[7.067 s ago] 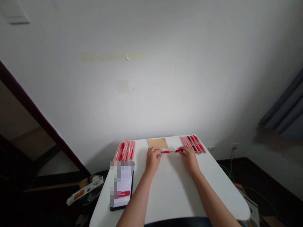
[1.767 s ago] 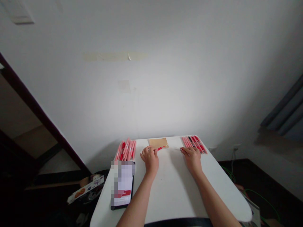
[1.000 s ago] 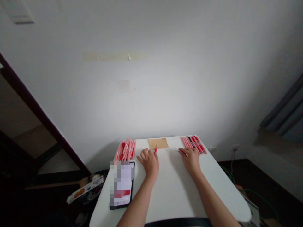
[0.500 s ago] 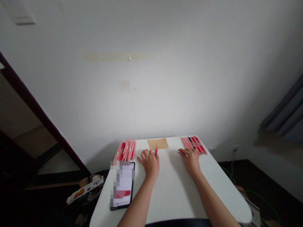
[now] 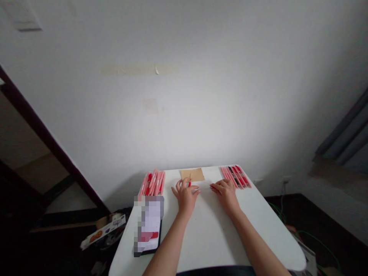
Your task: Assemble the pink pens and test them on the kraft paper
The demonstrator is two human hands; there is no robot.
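Note:
My left hand (image 5: 186, 197) is over the middle of the white table (image 5: 207, 234), palm down. Its thumb and a finger come together on the right, and what is between them is too small to make out. Just beyond its fingers a small red pen piece (image 5: 190, 183) with a pale orange tip points away, partly hidden by the hand. My right hand (image 5: 227, 194) is closed in a pinch on a thin pale pen part (image 5: 206, 188), dark and reddish at the fingertips. That part reaches left toward my left fingertips; whether they touch it is unclear.
A brown paper piece (image 5: 194, 174) lies at the back edge. Pink and red pens form a pile (image 5: 153, 183) at back left and a row (image 5: 236, 177) with black ones at back right. A phone (image 5: 149, 226), partly blurred out, lies at left. The wall (image 5: 201, 115) rises behind.
My left hand has shifted slightly right, with thumb and finger now drawn together. My right hand has moved left with the thin pen part, so the hands are closer together.

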